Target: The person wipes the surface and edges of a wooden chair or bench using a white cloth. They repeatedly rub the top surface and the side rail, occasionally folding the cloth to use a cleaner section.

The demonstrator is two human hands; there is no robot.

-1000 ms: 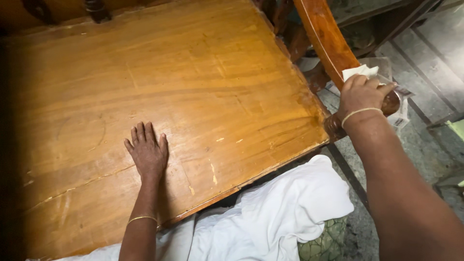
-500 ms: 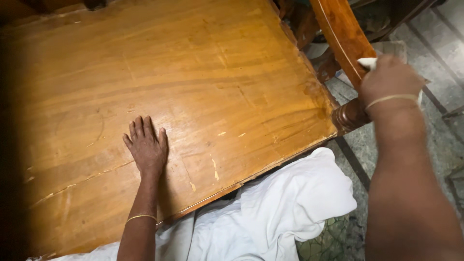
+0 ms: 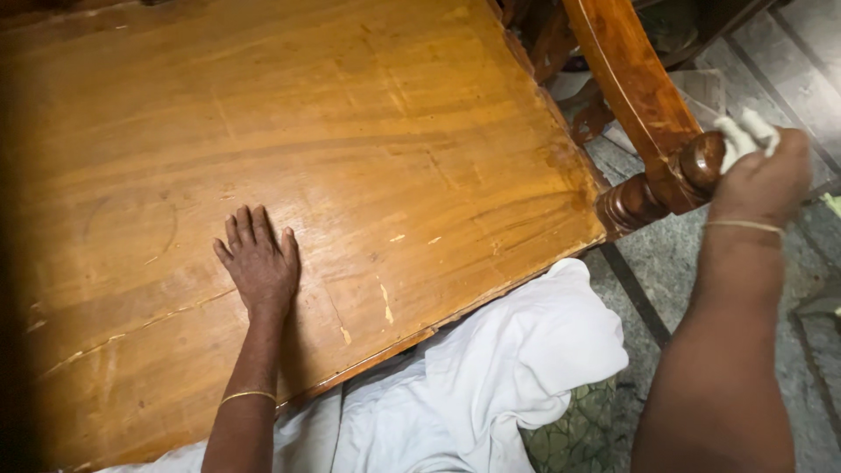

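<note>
My left hand (image 3: 258, 263) lies flat, fingers spread, on the scratched wooden seat board (image 3: 350, 131). My right hand (image 3: 764, 182) is closed around a small white cloth (image 3: 745, 136) and presses it against the rounded front end of the reddish wooden armrest (image 3: 635, 83). The turned knob (image 3: 701, 162) at the armrest's end shows just left of the cloth. A thin bangle circles each wrist.
White fabric (image 3: 491, 368) drapes over my lap below the board's front edge, with green patterned fabric (image 3: 574, 438) under it. A grey stone floor (image 3: 666, 280) with dark lines lies to the right. Dark wooden furniture parts stand behind the armrest.
My right hand slid with the cloth down the armrest to its rounded end, uncovering the knob. My left hand stayed flat on the board. The view shifted slightly.
</note>
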